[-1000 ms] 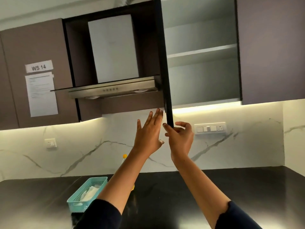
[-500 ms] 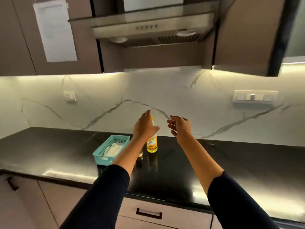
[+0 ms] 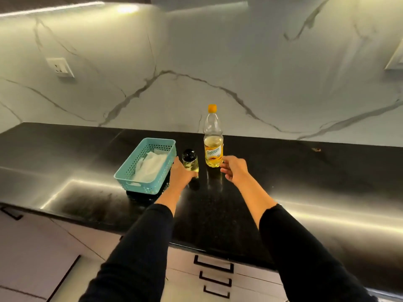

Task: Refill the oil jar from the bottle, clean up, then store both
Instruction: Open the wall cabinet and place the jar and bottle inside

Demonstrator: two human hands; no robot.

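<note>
The oil bottle (image 3: 213,147) stands upright on the black counter (image 3: 305,175) near the marble wall, with an orange cap, a yellow label and oil in its lower half. Just left of it stands the small glass oil jar (image 3: 190,160) with a black lid and oil inside. My left hand (image 3: 181,176) is at the jar's left and near side, its fingers curled round the jar's lower part. My right hand (image 3: 233,169) hovers loosely curled beside the bottle's base, fingertips at or just short of it and holding nothing.
A teal plastic basket (image 3: 130,174) holding white cloth or paper sits on the counter just left of the jar, close to my left hand. Drawers with black handles (image 3: 213,265) lie below the counter's front edge. A wall socket (image 3: 60,67) is at the upper left.
Both hands left the open upper cabinet door and came down to the counter. My view dropped from the cabinets to the jar and bottle. My left hand reached the jar.
</note>
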